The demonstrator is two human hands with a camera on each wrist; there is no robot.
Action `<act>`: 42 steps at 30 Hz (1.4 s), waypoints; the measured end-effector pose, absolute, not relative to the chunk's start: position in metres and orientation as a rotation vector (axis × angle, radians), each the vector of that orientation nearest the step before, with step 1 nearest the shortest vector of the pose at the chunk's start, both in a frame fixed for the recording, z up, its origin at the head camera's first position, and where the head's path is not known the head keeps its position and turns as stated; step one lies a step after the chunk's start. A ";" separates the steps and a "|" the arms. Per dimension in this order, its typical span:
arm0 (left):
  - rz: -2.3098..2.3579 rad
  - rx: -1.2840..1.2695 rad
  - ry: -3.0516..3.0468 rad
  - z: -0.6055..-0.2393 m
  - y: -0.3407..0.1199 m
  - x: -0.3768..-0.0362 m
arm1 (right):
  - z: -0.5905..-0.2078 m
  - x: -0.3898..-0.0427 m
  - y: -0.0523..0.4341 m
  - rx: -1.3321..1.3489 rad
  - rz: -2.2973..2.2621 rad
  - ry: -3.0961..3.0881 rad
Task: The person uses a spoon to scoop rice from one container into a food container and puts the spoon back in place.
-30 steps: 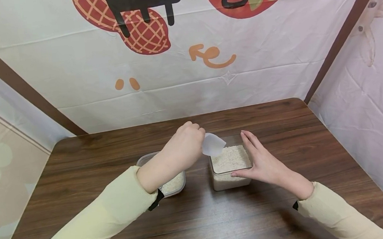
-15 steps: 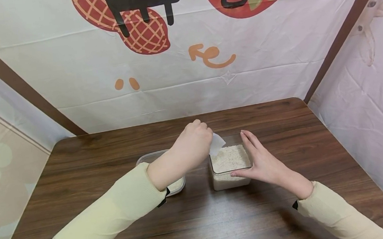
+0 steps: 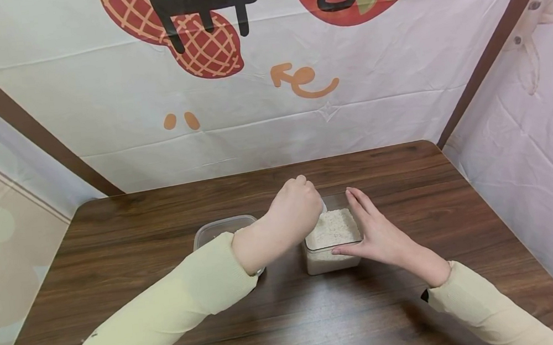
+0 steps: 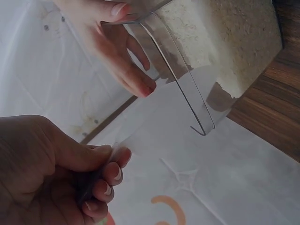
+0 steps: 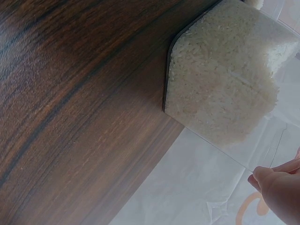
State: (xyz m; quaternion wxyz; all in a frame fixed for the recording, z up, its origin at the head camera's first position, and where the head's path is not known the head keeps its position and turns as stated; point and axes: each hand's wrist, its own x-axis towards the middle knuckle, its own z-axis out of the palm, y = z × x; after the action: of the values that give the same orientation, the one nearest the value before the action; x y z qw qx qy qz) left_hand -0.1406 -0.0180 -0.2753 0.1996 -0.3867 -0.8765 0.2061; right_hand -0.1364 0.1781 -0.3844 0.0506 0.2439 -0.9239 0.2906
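Observation:
My left hand [image 3: 292,210] grips the handle of a pale translucent scoop [image 3: 323,205]. In the head view the hand hides most of it; the left wrist view shows the curled fingers and the scoop's clear blade reaching toward a square clear container [image 3: 335,261]. Rice [image 3: 332,228] fills much of that container. On its right side my right hand [image 3: 380,237] holds it, thumb at the front rim and longer fingers stretched along the side. To the left stands a second clear container [image 3: 205,235], largely covered by my left forearm.
Both containers stand on a dark wood-grain table [image 3: 161,217]. A white printed cloth [image 3: 253,136] hangs behind the table's far edge, with more cloth at either side.
My left hand has moved right, carrying the scoop to the rice container's left rim; less of the scoop shows now. The right hand and that container keep their place.

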 end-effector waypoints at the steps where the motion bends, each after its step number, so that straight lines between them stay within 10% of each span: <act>1: 0.589 -1.084 -2.450 -0.276 -0.017 -0.140 | -0.384 -0.136 0.178 0.745 0.885 -2.811; 42: 0.398 -1.377 -2.894 -0.281 -0.013 -0.165 | -0.384 -0.135 0.178 0.722 0.884 -2.836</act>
State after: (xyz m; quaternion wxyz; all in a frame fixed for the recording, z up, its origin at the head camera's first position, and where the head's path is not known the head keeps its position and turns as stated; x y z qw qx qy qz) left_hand -0.1646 -0.0129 -0.2805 -0.0437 -0.4259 -0.8953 0.1230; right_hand -0.1352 0.1785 -0.3839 0.0423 0.2359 -0.9269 0.2888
